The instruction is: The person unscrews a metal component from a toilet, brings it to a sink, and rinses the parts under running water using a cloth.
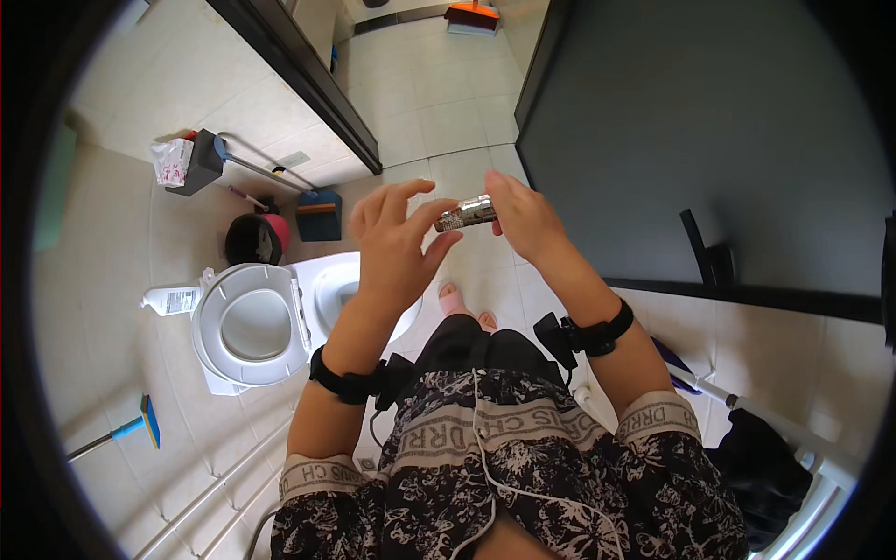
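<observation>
- Small silvery tube (466,214) held level at chest height, above the pale tiled floor (439,112), between both hands.
- Left hand (397,245): thumb and forefinger pinched on the tube's left end, other fingers spread apart and raised.
- Right hand (525,219): fingers closed together around the tube's right end.
- Toilet (280,317) below left, lid and seat raised, rim just beside the left forearm.
- White bottle (170,300) on the floor touching the toilet's left side.
- Dark bin (252,239) and blue dustpan (319,215) near the wall behind the toilet.
- Dark door (709,140) close on the right, its edge just beyond the right hand.
- Open strip of tiles straight ahead between door and left wall, reaching to an orange broom (471,16) far off.
- Blue-headed mop (140,425) on the floor, lower left.
</observation>
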Demonstrator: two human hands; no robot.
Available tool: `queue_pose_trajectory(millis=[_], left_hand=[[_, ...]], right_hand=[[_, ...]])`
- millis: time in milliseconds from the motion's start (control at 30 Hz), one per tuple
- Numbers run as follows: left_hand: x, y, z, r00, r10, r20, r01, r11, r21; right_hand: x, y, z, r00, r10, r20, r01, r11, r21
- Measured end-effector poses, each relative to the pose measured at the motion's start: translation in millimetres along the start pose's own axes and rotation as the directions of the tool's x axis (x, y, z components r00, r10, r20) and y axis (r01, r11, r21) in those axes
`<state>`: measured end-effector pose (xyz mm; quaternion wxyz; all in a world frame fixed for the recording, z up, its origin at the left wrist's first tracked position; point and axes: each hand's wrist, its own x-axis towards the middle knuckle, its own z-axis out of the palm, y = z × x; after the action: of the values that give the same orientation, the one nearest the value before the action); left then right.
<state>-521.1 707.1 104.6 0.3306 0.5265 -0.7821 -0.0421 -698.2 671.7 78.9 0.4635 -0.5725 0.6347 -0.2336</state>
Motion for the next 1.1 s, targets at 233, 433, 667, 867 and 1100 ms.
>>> queue_pose_trajectory(millis=[233, 433, 667, 867, 1100], left_hand=[[12, -42, 8, 0.984, 0.052, -0.169, -0.010, 0.971, 0.239], [1, -96, -18, 0.962, -0.071, -0.263, 0.128, 0.971, 0.203], [-68, -195, -77, 0.883, -0.452, -0.130, 0.450, 0.735, 0.508], [-55, -197, -99, 0.793, -0.555, -0.252, 0.605, 0.668, 0.432], [35, -133, -106, 0.798, -0.401, -0.451, 0.559, 0.772, 0.303]], right_hand=[[53, -34, 25, 0.996, -0.042, 0.082, 0.050, 0.995, -0.092], [98, -76, 50, 0.977, -0.019, 0.211, 0.017, 1.000, 0.009], [139, -113, 65, 0.956, -0.067, 0.285, 0.064, 0.998, 0.019], [156, -150, 79, 0.924, -0.208, 0.322, 0.223, 0.975, -0.011], [164, -188, 99, 0.789, -0.438, 0.431, 0.495, 0.868, -0.024]])
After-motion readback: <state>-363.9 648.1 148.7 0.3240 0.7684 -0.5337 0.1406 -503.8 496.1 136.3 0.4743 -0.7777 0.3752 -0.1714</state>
